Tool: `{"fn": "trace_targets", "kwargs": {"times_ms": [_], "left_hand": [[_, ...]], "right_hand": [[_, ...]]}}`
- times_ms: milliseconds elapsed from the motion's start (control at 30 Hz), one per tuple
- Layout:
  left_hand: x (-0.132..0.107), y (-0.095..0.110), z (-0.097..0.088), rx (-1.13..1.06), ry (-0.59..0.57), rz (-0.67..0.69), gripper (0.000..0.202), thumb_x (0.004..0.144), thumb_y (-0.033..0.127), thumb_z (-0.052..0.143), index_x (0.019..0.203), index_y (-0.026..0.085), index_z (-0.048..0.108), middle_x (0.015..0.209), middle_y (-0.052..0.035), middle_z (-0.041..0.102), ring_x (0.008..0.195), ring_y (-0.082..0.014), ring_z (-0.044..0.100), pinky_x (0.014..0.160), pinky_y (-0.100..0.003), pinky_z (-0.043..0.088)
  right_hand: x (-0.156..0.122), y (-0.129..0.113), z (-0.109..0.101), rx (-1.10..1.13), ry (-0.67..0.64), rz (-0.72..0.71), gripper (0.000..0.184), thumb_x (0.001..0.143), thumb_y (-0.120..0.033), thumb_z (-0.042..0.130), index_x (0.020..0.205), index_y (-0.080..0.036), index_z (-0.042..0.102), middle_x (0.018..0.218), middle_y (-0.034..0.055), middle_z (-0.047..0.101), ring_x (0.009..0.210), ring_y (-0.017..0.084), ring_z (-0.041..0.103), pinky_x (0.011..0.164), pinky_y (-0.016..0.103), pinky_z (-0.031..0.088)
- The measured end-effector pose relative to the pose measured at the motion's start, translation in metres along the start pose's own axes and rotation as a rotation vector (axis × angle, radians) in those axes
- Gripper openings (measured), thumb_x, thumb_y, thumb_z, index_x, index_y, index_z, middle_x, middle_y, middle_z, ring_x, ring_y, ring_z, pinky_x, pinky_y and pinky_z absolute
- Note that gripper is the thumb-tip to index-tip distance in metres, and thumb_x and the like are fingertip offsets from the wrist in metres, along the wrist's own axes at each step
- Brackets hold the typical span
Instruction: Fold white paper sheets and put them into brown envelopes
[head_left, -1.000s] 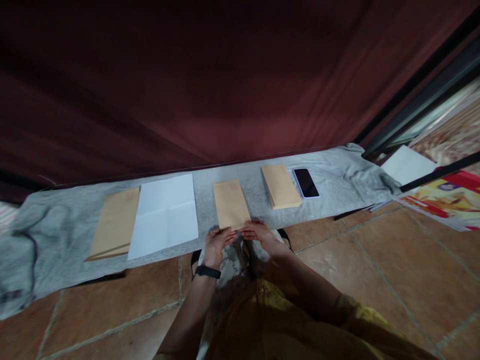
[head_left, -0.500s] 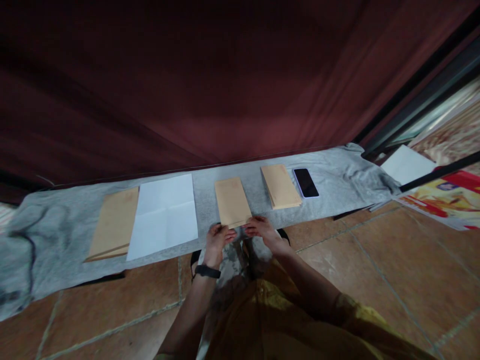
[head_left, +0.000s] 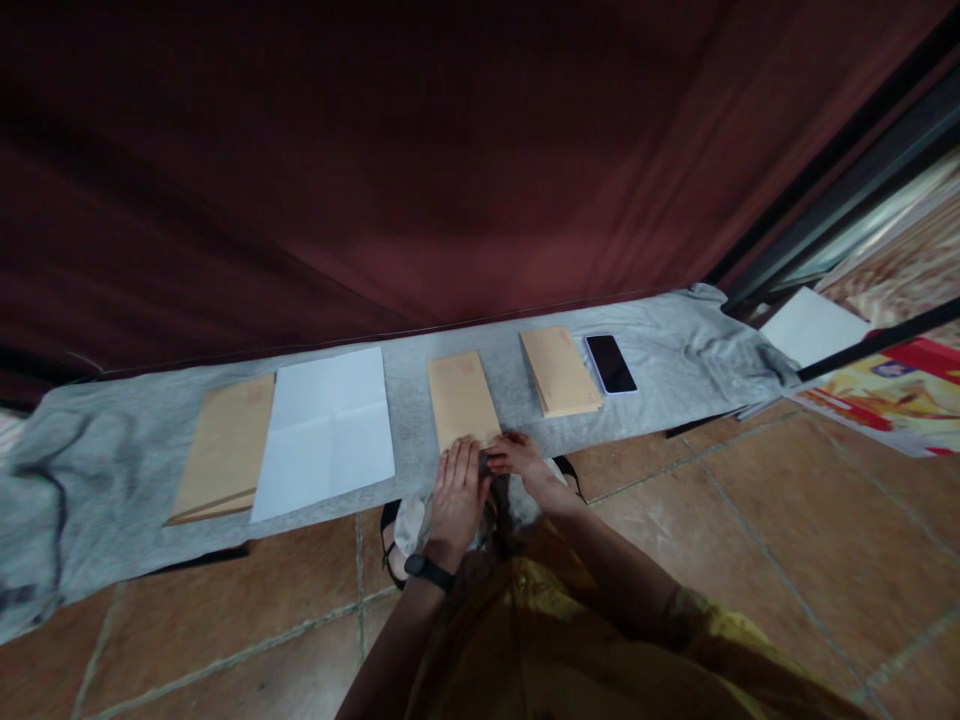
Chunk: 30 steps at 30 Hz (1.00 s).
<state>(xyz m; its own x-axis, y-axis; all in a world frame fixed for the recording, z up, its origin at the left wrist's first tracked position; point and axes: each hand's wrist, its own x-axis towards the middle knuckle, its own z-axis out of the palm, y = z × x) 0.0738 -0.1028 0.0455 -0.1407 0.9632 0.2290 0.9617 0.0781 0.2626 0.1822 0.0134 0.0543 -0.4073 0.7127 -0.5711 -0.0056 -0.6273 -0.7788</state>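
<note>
A brown envelope (head_left: 461,396) lies on the grey cloth (head_left: 112,460) straight ahead of me. My left hand (head_left: 457,490), with a black band on the wrist, lies flat with fingers stretched out over the envelope's near end. My right hand (head_left: 517,455) rests beside it at the envelope's near right corner, fingers curled against the edge. Whether it pinches the flap is hidden.
A white creased sheet (head_left: 326,430) and a larger brown envelope (head_left: 225,445) lie to the left. A stack of brown envelopes (head_left: 559,370) and a dark phone (head_left: 610,363) lie to the right. A dark red curtain hangs behind. Printed papers (head_left: 892,390) sit at far right on the tiled floor.
My left hand has slid right and forward, now lying flat over the envelope's near end. My right hand stayed at the corner.
</note>
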Motion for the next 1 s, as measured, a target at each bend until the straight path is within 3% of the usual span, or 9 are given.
{"fn": "trace_targets", "kwargs": {"times_ms": [133, 233, 300, 400, 467, 567, 633, 733, 1000], "left_hand": [[0.001, -0.001, 0.006, 0.086, -0.069, 0.012, 0.061, 0.098, 0.035, 0.041, 0.153, 0.008, 0.034, 0.158, -0.0174, 0.039, 0.150, -0.0283, 0.030, 0.122, -0.051, 0.030], [0.001, -0.003, 0.007, 0.099, -0.090, 0.024, 0.062, 0.097, 0.035, 0.042, 0.153, 0.008, 0.034, 0.159, -0.0171, 0.038, 0.151, -0.0279, 0.028, 0.122, -0.051, 0.029], [0.001, -0.004, 0.007, 0.099, -0.096, 0.033, 0.063, 0.096, 0.034, 0.044, 0.153, 0.008, 0.033, 0.159, -0.0169, 0.038, 0.151, -0.0271, 0.028, 0.123, -0.050, 0.028], [0.000, -0.005, 0.010, 0.104, -0.088, 0.032, 0.065, 0.096, 0.032, 0.045, 0.154, 0.008, 0.031, 0.160, -0.0167, 0.036, 0.152, -0.0271, 0.026, 0.123, -0.050, 0.027], [-0.001, -0.006, 0.013, 0.110, -0.083, 0.033, 0.064, 0.096, 0.027, 0.042, 0.155, 0.008, 0.029, 0.161, -0.0161, 0.034, 0.152, -0.0268, 0.024, 0.124, -0.050, 0.026], [-0.004, -0.007, 0.018, 0.123, -0.076, 0.037, 0.066, 0.092, 0.011, 0.034, 0.157, 0.009, 0.022, 0.163, -0.0147, 0.031, 0.152, -0.0239, 0.024, 0.125, -0.049, 0.025], [-0.005, -0.008, 0.020, 0.134, -0.072, 0.040, 0.070, 0.090, 0.006, 0.031, 0.158, 0.009, 0.017, 0.163, -0.0149, 0.031, 0.152, -0.0224, 0.024, 0.125, -0.048, 0.024], [-0.005, -0.008, 0.020, 0.150, -0.074, 0.051, 0.070, 0.091, 0.008, 0.030, 0.158, 0.007, 0.011, 0.163, -0.0163, 0.029, 0.153, -0.0227, 0.023, 0.125, -0.047, 0.025], [-0.004, -0.005, 0.018, 0.179, -0.106, 0.057, 0.072, 0.091, 0.010, 0.030, 0.159, 0.007, 0.007, 0.163, -0.0184, 0.026, 0.153, -0.0248, 0.022, 0.126, -0.050, 0.023]], "right_hand": [[-0.004, -0.001, -0.004, -0.039, -0.019, -0.012, 0.007, 0.087, -0.025, 0.062, 0.085, -0.019, 0.059, 0.072, 0.0027, 0.072, 0.051, 0.013, 0.065, 0.054, 0.024, 0.055], [-0.006, 0.005, -0.008, -0.116, 0.037, -0.069, 0.008, 0.089, -0.023, 0.057, 0.097, -0.020, 0.057, 0.074, 0.0009, 0.071, 0.051, 0.013, 0.063, 0.053, 0.024, 0.053], [-0.009, 0.011, -0.011, -0.266, 0.138, -0.221, 0.022, 0.090, -0.022, 0.054, 0.111, -0.020, 0.053, 0.079, 0.0007, 0.070, 0.058, 0.015, 0.065, 0.058, 0.027, 0.055], [-0.014, 0.019, -0.012, -0.583, 0.226, -0.566, 0.032, 0.091, -0.020, 0.051, 0.123, -0.019, 0.053, 0.098, 0.0071, 0.070, 0.087, 0.020, 0.069, 0.083, 0.036, 0.057], [-0.018, 0.022, -0.009, -0.785, 0.162, -0.753, 0.031, 0.095, -0.021, 0.045, 0.124, -0.018, 0.056, 0.116, 0.0122, 0.067, 0.110, 0.022, 0.064, 0.100, 0.040, 0.051], [-0.022, 0.026, -0.003, -1.058, -0.013, -0.911, 0.038, 0.102, -0.025, 0.038, 0.134, -0.014, 0.056, 0.139, 0.0150, 0.058, 0.133, 0.023, 0.051, 0.116, 0.044, 0.039], [-0.024, 0.029, -0.001, -1.203, -0.071, -0.955, 0.045, 0.104, -0.029, 0.037, 0.144, -0.012, 0.049, 0.147, 0.0153, 0.053, 0.140, 0.024, 0.043, 0.120, 0.047, 0.032], [-0.024, 0.037, -0.002, -1.334, -0.044, -0.964, 0.052, 0.105, -0.033, 0.036, 0.151, -0.010, 0.040, 0.153, 0.0162, 0.046, 0.146, 0.025, 0.037, 0.122, 0.050, 0.028], [-0.022, 0.045, -0.012, -1.453, -0.016, -0.950, 0.057, 0.104, -0.036, 0.039, 0.154, -0.008, 0.036, 0.158, 0.0161, 0.038, 0.150, 0.026, 0.029, 0.123, 0.048, 0.025]]}}
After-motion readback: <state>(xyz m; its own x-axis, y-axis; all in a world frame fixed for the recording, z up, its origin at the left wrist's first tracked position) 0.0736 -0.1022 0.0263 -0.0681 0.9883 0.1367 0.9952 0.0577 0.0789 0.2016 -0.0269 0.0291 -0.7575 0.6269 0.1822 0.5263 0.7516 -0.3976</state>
